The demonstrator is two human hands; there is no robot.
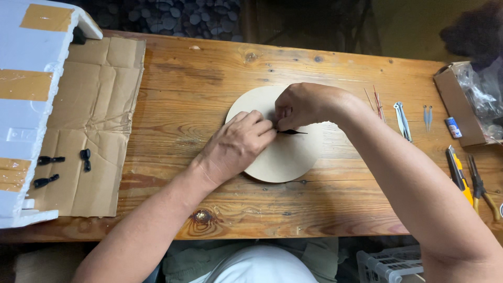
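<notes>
A round tan disc (285, 152) lies flat on the wooden worktop (220, 78), near its middle, and both of the person's hands meet over the disc's centre. The left hand (236, 144) rests on the disc's left half with its fingers (262, 127) curled together, apparently pinching at the base of a thin black pointed hand (294, 132), which lies flat on the disc and points right; the weight of this hand seems also to keep the disc from sliding. The right hand (304, 104) comes in from the far side, fingers bent and closed down on the same spot, seemingly pressing or steadying the small part where it sits at the centre; what exactly is under the fingertips is hidden. To the right, well apart from the disc, lie thin reddish sticks (378, 102), pale metal pointers (402, 119), a yellow utility knife (459, 173) and pliers (481, 186), laid out within reach. A small cardboard box (455, 102) stands at the far right. On the left a flattened cardboard sheet (91, 115) carries a few small black pieces (50, 160), beside a white foam block (26, 110) banded with tape.
</notes>
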